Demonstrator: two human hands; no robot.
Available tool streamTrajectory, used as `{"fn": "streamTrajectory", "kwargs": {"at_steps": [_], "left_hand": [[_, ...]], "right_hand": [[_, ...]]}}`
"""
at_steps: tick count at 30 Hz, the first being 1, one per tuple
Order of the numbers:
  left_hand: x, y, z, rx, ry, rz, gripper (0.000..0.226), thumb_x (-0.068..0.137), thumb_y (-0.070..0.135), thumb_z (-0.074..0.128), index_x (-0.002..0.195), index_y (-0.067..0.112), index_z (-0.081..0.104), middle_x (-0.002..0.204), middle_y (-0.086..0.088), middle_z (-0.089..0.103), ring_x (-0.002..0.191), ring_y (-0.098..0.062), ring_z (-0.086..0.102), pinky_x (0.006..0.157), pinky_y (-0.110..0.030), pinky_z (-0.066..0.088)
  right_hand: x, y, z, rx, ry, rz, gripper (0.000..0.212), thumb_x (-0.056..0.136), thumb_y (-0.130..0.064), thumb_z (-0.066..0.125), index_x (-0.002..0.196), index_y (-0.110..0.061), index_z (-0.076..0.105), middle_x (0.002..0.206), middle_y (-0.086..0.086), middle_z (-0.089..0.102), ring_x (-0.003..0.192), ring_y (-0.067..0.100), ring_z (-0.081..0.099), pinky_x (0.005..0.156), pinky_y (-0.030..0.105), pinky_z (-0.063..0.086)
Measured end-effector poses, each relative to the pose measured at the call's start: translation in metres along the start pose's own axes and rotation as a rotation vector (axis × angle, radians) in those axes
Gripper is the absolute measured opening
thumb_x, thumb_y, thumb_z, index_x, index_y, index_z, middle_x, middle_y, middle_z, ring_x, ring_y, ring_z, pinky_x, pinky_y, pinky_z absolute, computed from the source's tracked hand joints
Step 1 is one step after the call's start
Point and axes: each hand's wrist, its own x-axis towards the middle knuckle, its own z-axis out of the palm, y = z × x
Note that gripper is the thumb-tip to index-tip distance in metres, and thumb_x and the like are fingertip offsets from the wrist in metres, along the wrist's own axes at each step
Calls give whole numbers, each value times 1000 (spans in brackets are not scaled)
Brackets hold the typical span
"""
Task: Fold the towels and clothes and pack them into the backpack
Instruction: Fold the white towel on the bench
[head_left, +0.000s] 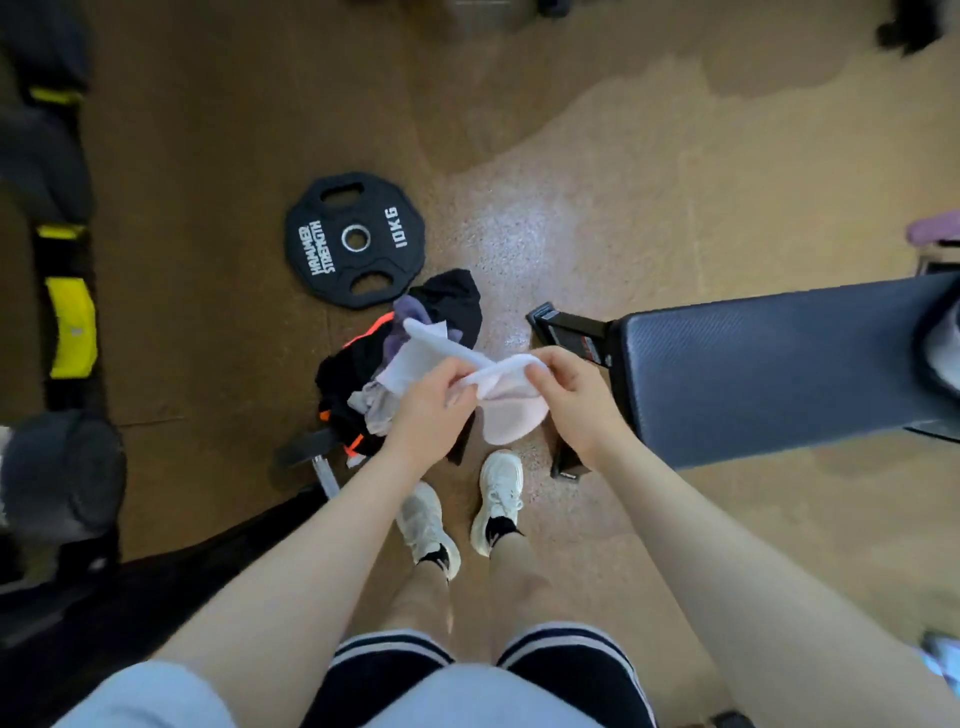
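Hands meet in the middle of the head view, both gripping a white, soft fabric towel (470, 382) above the floor. The left hand (434, 400) pinches the towel's upper edge with curled fingers, and the right hand (569, 387) curls round the same edge just beside it, so the cloth twists between them; one corner sticks out up-left and a rounded, pale pink fold hangs below.

Beneath and to the left lies a loose pile of clothes (374, 364), black with orange trim plus purple and grey pieces, resting on the speckled tan floor (597, 208). A black ten-kilo weight plate (355, 240) lies flat just beyond the pile, its near edge close to the black garment. A dark blue padded bench (769, 374) runs in from the right, its end and black metal foot (566, 332) near the right hand. White sneakers (496, 501) stand directly below the towel. A black and yellow rack (70, 332) lines the left edge. Open floor stretches ahead between plate and bench. No backpack can be made out.
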Motion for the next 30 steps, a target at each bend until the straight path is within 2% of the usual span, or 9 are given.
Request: {"fn": "streamTrajectory", "kwargs": {"at_steps": [2, 4, 9, 12, 16, 20, 22, 26, 30], "left_hand": [[-7, 25, -6, 92, -46, 86, 10, 91, 11, 50, 96, 12, 58, 83, 0, 60, 76, -13, 54, 70, -24, 44], [-9, 52, -6, 174, -134, 133, 13, 93, 15, 49, 103, 12, 57, 88, 1, 60, 83, -14, 55, 77, -28, 45], [12, 117, 32, 341, -367, 331, 10, 94, 17, 48, 100, 20, 56, 73, 11, 50, 77, -18, 55, 63, -10, 36], [32, 168, 73, 374, -476, 351, 14, 94, 17, 48, 102, 16, 60, 84, 7, 57, 80, -10, 52, 59, -4, 38], [58, 235, 130, 505, -615, 443, 14, 93, 23, 52, 101, 18, 62, 82, 5, 59, 74, -10, 53, 59, -8, 35], [78, 301, 170, 578, -736, 567, 10, 92, 20, 54, 95, 16, 62, 85, -2, 62, 78, -15, 55, 62, -14, 36], [86, 325, 184, 595, -781, 613, 7, 92, 18, 54, 89, 17, 61, 85, -3, 63, 76, -15, 54, 61, -10, 34], [107, 350, 210, 709, -866, 682, 12, 92, 20, 55, 93, 15, 66, 81, 4, 61, 68, -3, 50, 60, -8, 34], [134, 361, 239, 741, -964, 713, 10, 91, 19, 55, 89, 17, 64, 77, 7, 59, 69, -5, 49, 59, -7, 34]], "right_hand": [[-21, -6, -28, 4, 96, -3, 13, 95, -11, 47, 93, -14, 59, 85, -5, 57, 75, 2, 48, 63, 3, 35], [-42, -5, -55, -6, 175, 11, 12, 95, -12, 46, 90, -16, 57, 79, -12, 53, 72, 0, 46, 62, 2, 35], [-79, 17, -114, 58, 307, 109, 11, 91, -17, 55, 81, -22, 57, 77, -17, 54, 71, -2, 47, 61, 8, 35], [-89, 37, -153, 151, 397, 169, 9, 86, -19, 63, 78, -21, 59, 77, -11, 58, 70, 3, 49, 62, 15, 36], [-96, 61, -200, 246, 562, 239, 5, 85, -16, 60, 80, -16, 62, 81, -5, 62, 75, 11, 53, 68, 25, 40], [-99, 59, -239, 306, 773, 301, 11, 88, -10, 51, 84, -15, 61, 83, -2, 61, 79, 15, 52, 68, 26, 39], [-101, 56, -256, 309, 842, 332, 14, 88, -7, 49, 89, -12, 62, 86, -2, 61, 80, 14, 52, 67, 25, 37], [-100, 60, -279, 247, 873, 452, 20, 85, -4, 43, 91, -10, 61, 90, 3, 63, 81, 18, 53, 68, 30, 42], [-82, 70, -281, 85, 900, 606, 18, 84, -3, 42, 81, -17, 53, 86, 4, 60, 83, 26, 54, 72, 39, 45]]}}
